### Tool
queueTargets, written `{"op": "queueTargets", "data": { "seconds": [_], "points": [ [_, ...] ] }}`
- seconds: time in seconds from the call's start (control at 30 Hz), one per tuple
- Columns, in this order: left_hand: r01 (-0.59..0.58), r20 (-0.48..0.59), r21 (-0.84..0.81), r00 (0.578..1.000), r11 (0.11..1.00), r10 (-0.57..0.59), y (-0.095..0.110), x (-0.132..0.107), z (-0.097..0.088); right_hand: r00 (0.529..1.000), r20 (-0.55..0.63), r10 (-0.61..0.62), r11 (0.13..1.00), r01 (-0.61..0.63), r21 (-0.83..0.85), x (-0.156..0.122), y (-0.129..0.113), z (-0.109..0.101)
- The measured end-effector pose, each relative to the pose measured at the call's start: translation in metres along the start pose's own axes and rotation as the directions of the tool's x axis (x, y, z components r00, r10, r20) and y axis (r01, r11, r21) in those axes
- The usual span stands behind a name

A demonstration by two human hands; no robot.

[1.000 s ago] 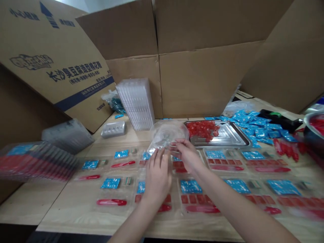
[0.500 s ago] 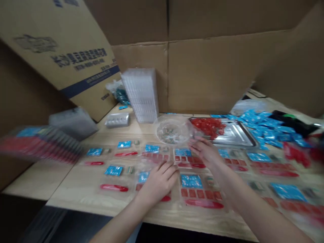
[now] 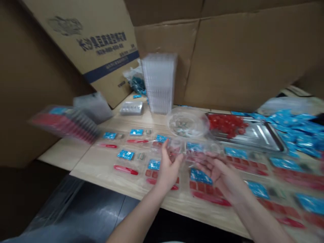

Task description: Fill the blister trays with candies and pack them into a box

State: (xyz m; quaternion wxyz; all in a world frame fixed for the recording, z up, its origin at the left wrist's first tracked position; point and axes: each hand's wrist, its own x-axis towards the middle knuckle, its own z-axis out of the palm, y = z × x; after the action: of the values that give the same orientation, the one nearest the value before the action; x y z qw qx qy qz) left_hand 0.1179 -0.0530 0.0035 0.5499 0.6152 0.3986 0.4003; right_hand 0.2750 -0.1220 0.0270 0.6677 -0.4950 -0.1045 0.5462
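Note:
My left hand (image 3: 169,167) is raised over the trays, its thumb and fingers curled at the near left edge of a clear plastic tray (image 3: 187,154). My right hand (image 3: 219,170) pinches at that tray's right side, its fingers smeared by motion. A blue packet (image 3: 194,147) shows behind the hands; whether it lies inside this tray I cannot tell. Below them, a filled tray holds a blue packet (image 3: 201,176), red square pieces (image 3: 201,187) and a long red piece (image 3: 211,198). On the left, another tray carries a blue packet (image 3: 126,154) and a red piece (image 3: 126,169).
Behind the trays stand a round clear bowl (image 3: 187,123) and a metal tray (image 3: 265,136) with red pieces (image 3: 226,124). Blue packets (image 3: 301,130) are heaped at right. A tall stack of clear trays (image 3: 159,84), a carton (image 3: 108,44) and stacked filled trays (image 3: 65,123) stand at left.
The view has swung right. My left hand has risen from the front row and turned thumb-up; my right hand has drawn nearer, and both now meet at a clear tray.

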Motion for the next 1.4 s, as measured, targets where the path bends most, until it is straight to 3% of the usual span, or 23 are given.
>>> {"op": "queueTargets", "data": {
  "seconds": [0.1,0.27,0.37,0.47,0.57,0.63,0.73,0.8,0.87,0.93,1.0,1.03,1.1,1.17,1.2,1.27,1.33,1.4],
  "points": [
    [0.119,0.034,-0.153,0.993,0.981,-0.115,0.003,0.001,0.008,1.0,-0.001,0.006,0.999,-0.006,-0.041,-0.021,0.004,-0.016],
    [0.228,0.265,-0.189,0.948,0.955,-0.173,0.009,-0.007,0.015,0.989,-0.141,-0.051,0.997,0.041,-0.072,-0.038,-0.003,-0.057],
    [0.274,0.297,-0.197,0.932,0.941,-0.209,0.012,-0.013,0.021,0.984,-0.171,-0.055,0.996,0.041,-0.085,-0.043,-0.006,-0.069],
    [0.304,0.288,-0.239,0.929,0.922,-0.232,0.012,-0.012,0.023,0.983,-0.176,-0.059,0.99,0.035,-0.138,-0.048,-0.013,-0.074],
    [0.316,0.207,-0.313,0.943,0.895,-0.261,0.01,-0.01,0.025,0.997,-0.083,0.003,0.969,-0.024,-0.245,-0.054,-0.019,-0.073],
    [0.307,0.157,-0.369,0.951,0.877,-0.267,0.007,-0.014,0.033,0.998,-0.067,0.016,0.975,-0.03,-0.22,-0.061,-0.016,-0.067],
    [0.314,0.208,-0.385,0.946,0.867,-0.25,0.006,-0.029,0.053,0.994,-0.112,-0.01,0.994,-0.003,-0.114,-0.073,0.0,-0.053],
    [0.343,0.186,-0.366,0.938,0.865,-0.293,0.008,-0.033,0.061,1.0,-0.005,-0.003,0.982,0.002,-0.19,-0.078,0.01,-0.051],
    [0.336,0.088,-0.329,0.941,0.883,-0.325,0.012,-0.023,0.056,0.987,0.155,-0.03,0.905,0.093,-0.415,-0.074,0.007,-0.061],
    [0.25,0.071,-0.196,0.968,0.948,-0.241,0.016,-0.001,0.041,0.967,0.215,-0.138,0.691,0.249,-0.678,-0.056,-0.014,-0.082],
    [0.082,0.209,0.09,0.973,0.993,-0.1,0.017,0.025,0.029,0.929,0.133,-0.344,0.405,0.275,-0.872,-0.02,-0.046,-0.104],
    [-0.039,0.322,0.237,0.946,0.971,-0.04,0.017,0.036,0.027,0.883,0.086,-0.461,0.281,0.237,-0.93,0.002,-0.063,-0.113],
    [-0.327,0.55,0.429,0.834,0.842,0.043,0.015,0.049,0.032,0.843,0.048,-0.535,0.218,0.193,-0.957,0.052,-0.093,-0.122],
    [-0.559,0.67,0.506,0.734,0.657,0.11,0.014,0.049,0.043,0.825,0.036,-0.564,0.188,0.171,-0.967,0.099,-0.111,-0.121],
    [-0.618,0.672,0.541,0.725,0.57,0.149,0.014,0.044,0.048,0.827,0.032,-0.561,0.185,0.163,-0.969,0.117,-0.116,-0.12],
    [-0.638,0.609,0.617,0.758,0.461,0.235,0.013,0.023,0.053,0.839,0.029,-0.543,0.189,0.156,-0.97,0.142,-0.119,-0.117],
    [-0.629,0.561,0.637,0.775,0.446,0.292,0.01,-0.005,0.05,0.849,0.032,-0.527,0.204,0.163,-0.965,0.147,-0.116,-0.118],
    [-0.65,0.582,0.6,0.754,0.466,0.303,0.004,-0.034,0.045,0.85,0.034,-0.526,0.222,0.175,-0.959,0.133,-0.109,-0.121]
  ]
}}
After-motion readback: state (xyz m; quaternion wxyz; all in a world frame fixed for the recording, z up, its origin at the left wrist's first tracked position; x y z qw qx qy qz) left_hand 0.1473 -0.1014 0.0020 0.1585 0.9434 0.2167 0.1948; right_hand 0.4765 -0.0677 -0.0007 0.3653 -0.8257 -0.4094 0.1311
